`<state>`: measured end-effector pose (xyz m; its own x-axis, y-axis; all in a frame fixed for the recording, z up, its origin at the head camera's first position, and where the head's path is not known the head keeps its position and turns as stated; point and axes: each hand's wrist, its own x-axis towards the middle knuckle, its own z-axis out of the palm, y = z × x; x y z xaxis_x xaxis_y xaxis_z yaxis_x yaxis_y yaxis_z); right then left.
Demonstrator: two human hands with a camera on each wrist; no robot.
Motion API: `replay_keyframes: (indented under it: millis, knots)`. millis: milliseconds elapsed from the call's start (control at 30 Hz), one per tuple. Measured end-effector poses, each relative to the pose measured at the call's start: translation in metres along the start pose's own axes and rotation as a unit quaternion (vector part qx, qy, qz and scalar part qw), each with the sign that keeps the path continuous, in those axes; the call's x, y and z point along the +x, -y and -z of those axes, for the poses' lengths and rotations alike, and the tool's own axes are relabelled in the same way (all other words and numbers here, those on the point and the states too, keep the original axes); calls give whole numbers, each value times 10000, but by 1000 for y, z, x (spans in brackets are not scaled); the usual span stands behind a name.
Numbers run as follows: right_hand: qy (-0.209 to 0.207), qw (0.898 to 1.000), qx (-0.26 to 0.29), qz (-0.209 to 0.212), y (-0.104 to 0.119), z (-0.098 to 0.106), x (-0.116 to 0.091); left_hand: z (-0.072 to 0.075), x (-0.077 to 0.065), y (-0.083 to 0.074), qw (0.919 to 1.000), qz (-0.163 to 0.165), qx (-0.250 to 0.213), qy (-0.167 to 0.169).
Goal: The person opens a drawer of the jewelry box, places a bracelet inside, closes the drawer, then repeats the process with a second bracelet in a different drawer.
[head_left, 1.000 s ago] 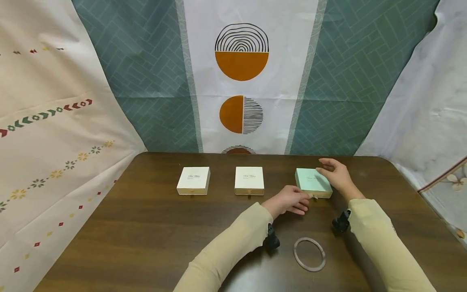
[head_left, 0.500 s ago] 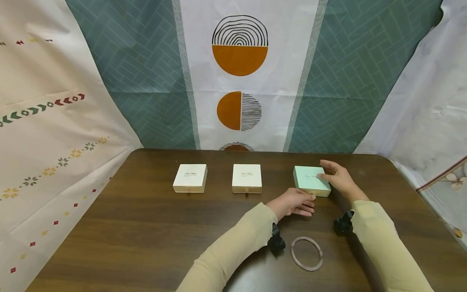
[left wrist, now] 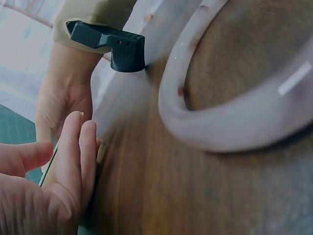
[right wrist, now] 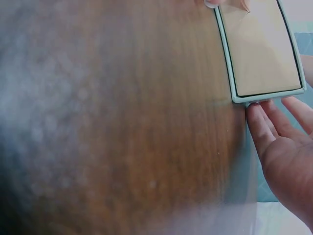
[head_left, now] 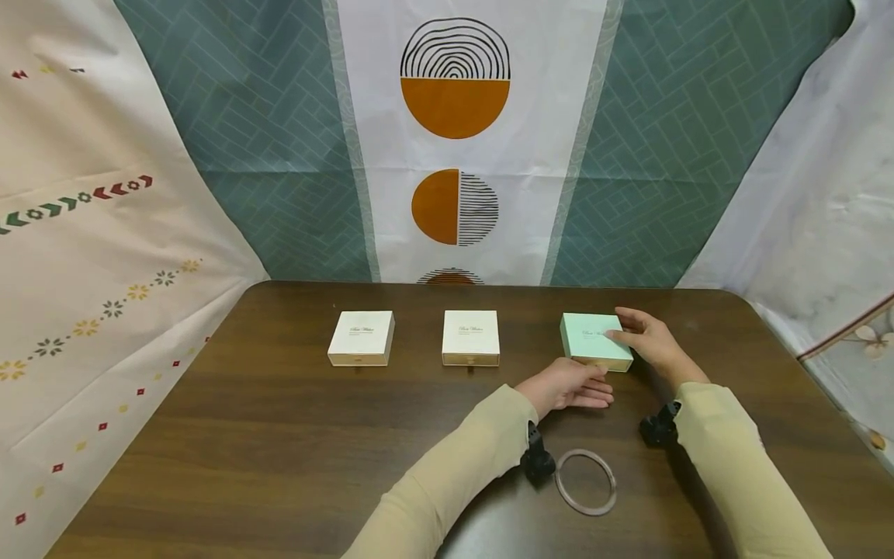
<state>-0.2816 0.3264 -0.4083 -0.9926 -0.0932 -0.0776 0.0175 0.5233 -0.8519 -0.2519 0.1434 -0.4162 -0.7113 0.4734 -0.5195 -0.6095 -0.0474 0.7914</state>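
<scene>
A mint-green drawer-style gift box (head_left: 594,338) lies at the back right of the table, its cream front (right wrist: 261,54) showing in the right wrist view. My right hand (head_left: 651,341) holds the box from the right, thumb over the lid and fingertips against the side. At the box's front, my left hand (head_left: 567,386) has its fingers (left wrist: 71,161) extended, the tips right at the cream face; they hide part of it. Nearer to me, a pale lilac bangle (head_left: 560,483) lies flat on the table, large in the left wrist view (left wrist: 234,129).
Two white gift boxes stand in the same row, one in the middle (head_left: 471,334) and one to the left (head_left: 361,335). All rest on a dark wooden table (head_left: 279,435). Patterned cloth (head_left: 279,140) hangs behind its far edge and at both sides.
My left hand has slid right along the front of the mint-green box, over where its small tab showed. My right hand has settled onto the lid and side. The view has shifted slightly.
</scene>
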Motion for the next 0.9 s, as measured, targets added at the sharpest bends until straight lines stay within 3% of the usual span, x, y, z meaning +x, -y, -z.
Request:
replay_keyframes:
  millis: [633, 900]
  knots:
    - [-19, 9999, 72, -113, -8, 0, 4, -2, 5, 9, 9991, -312, -163, -246]
    - [-120, 9994, 268, -169, -7, -3, 1, -7, 2, 12, 9951, -653, -331, -665]
